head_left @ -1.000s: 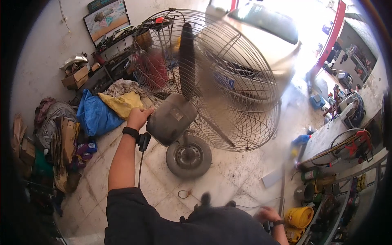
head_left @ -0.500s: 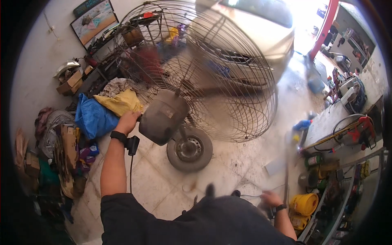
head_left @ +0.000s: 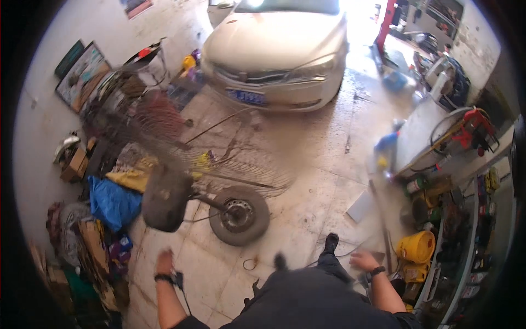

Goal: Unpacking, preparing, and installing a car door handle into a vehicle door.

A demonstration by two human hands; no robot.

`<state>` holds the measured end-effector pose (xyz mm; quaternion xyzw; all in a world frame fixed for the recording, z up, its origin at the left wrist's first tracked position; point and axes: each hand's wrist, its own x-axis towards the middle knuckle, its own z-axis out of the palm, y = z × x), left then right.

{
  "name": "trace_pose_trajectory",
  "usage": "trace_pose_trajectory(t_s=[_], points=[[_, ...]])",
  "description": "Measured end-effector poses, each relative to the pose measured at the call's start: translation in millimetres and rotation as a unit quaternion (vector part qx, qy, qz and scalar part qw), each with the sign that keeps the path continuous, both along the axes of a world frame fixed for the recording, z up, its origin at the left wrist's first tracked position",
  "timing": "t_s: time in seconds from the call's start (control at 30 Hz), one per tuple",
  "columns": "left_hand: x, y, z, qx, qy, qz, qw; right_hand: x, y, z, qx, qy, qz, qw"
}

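A large floor fan stands ahead on my left, its dark motor housing (head_left: 164, 200) toward me. Its wire cage (head_left: 257, 183) lies beyond the housing, smeared by motion. Below, the fan's pole meets a car wheel (head_left: 239, 215) lying flat as the base. My left hand (head_left: 164, 261) is short of the housing and apart from it, empty, with its somewhat blurred fingers pointing forward. Over on the right, my right hand (head_left: 362, 260) hangs low with fingers loosely stretched and nothing visible in it. Each wrist wears a dark band.
A pale car (head_left: 274, 49) is parked ahead. Blue sacking (head_left: 112, 203) and cardboard (head_left: 93, 241) are heaped along the left. At right stand a yellow bucket (head_left: 416, 247), a shelf rack (head_left: 466, 236) and a red reel (head_left: 476, 129). A long bar (head_left: 381, 214) lies on the floor.
My left hand has let go of the fan's motor housing and dropped back toward me. The fan's head and cage have swung left, uncovering the car. My view has turned rightward.
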<state>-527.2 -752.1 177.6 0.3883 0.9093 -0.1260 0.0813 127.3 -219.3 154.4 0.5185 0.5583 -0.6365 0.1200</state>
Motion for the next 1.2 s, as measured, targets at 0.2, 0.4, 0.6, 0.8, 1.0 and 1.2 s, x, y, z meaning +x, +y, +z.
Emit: trace_pose_trajectory(t_s=[0.2,0.4,0.6,0.8,1.0,1.2], points=[[240,248,-34,-0.055,-0.512,0.236,0.824,80,56,-83,-0.129,0.049,-0.146,0.98],[378,556,62,0.088,-0.592,-0.021,0.801,175,148,-66,-0.04,0.053,-0.215,0.974],[469,755,220,0.208,-0.703,-0.177,0.656,247,179,10,-0.128,-0.005,-0.093,0.987],[470,881,318,0.404,-0.583,-0.529,0.466,293,138,-42,-0.116,0.185,-0.057,0.974],[439,1033,341,0.533,-0.489,-0.613,0.317,166,321,90,-0.215,-0.035,-0.21,0.953],[394,1215,371,0.498,-0.471,-0.705,0.181,152,374,-12,-0.095,0.18,-0.103,0.974]])
